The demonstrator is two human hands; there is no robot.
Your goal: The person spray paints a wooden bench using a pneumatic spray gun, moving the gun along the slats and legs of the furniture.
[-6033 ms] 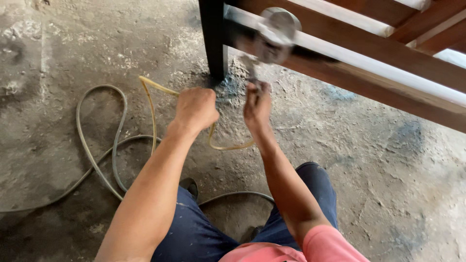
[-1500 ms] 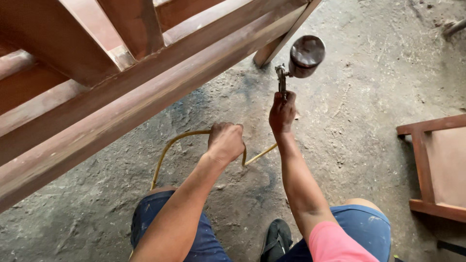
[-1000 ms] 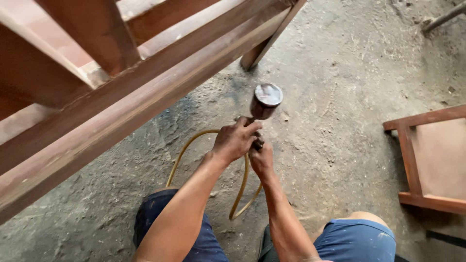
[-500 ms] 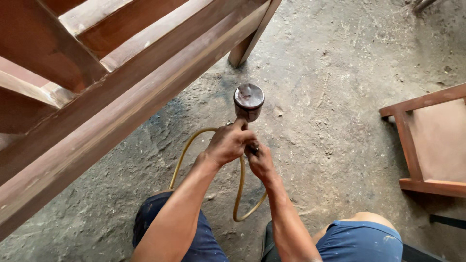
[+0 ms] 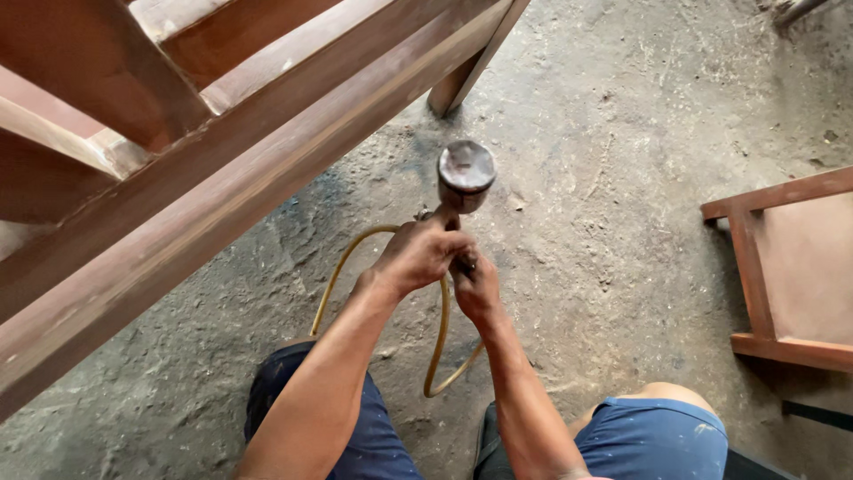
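Your left hand and right hand clamp together on a spray gun, its yellow hose looping over concrete floor.

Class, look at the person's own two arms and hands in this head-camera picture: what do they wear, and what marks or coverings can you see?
Both arms are bare from the bottom edge of the picture to the wrist, with no sleeves in view. The left hand and the right hand wear no gloves. No watch, ring or bracelet shows. Below the arms, dark blue shorts carry pale paint flecks.
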